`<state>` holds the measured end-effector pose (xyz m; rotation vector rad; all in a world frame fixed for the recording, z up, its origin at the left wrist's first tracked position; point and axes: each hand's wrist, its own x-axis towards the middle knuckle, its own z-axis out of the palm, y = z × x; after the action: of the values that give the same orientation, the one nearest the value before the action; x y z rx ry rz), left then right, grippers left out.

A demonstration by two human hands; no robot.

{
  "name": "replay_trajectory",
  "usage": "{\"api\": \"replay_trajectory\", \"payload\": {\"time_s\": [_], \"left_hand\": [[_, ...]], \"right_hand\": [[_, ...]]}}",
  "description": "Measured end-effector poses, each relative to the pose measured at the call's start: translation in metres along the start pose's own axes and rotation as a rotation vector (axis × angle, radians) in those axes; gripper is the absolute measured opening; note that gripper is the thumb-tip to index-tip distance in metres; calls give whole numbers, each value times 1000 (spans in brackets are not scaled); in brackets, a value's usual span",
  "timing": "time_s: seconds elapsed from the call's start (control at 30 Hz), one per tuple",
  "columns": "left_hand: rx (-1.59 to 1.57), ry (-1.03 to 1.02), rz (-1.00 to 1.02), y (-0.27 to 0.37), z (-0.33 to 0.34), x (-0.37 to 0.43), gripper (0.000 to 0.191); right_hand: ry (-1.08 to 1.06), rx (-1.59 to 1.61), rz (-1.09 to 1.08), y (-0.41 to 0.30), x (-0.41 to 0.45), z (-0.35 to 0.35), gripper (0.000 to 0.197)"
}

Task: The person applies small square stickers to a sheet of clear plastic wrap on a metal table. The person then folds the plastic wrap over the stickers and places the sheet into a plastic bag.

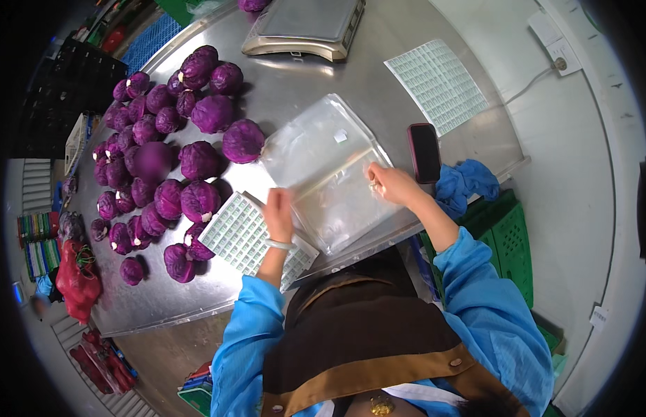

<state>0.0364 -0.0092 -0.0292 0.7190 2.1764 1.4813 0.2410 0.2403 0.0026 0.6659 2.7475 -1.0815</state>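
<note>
A stack of clear plastic bags (330, 219) lies flat before me on the steel table, with a pale strip running across it. My left hand (279, 216), blurred and wearing a pale bangle, is curled at the stack's left edge above a sheet of printed labels (237, 229). Over the right side of the bags, my right hand (393, 185) has its fingers bent together, with a ring showing. Whether either hand pinches the thin film is not clear. Many red cabbages (197, 160) lie loose to the left.
A weighing scale (302, 21) stands at the table's far side. To the right are another label sheet (437, 86), a phone (424, 154) and a crumpled blue cloth (466, 182). Green crates (513, 250) stand below the table edge. A red net sack (78, 281) is at the left.
</note>
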Motion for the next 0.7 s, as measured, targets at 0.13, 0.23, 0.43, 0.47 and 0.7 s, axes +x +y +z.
{"api": "replay_trajectory", "payload": {"time_s": [0.13,0.23,0.43,0.47,0.7], "left_hand": [[464,-580,568,13,22,-23,20],[336,-540,417,-5,26,-27,17],[91,-383,116,-15,25,-17,11],[124,-239,17,-38,14,-2,14],[430,-535,141,-14,-65,46,28]], "right_hand": [[2,-260,50,0,12,10,32],[3,-335,155,-10,13,-6,32],[307,-108,186,-2,-2,-11,38],[460,21,221,-14,-6,-21,35],[658,302,117,-32,-29,-30,33]]}}
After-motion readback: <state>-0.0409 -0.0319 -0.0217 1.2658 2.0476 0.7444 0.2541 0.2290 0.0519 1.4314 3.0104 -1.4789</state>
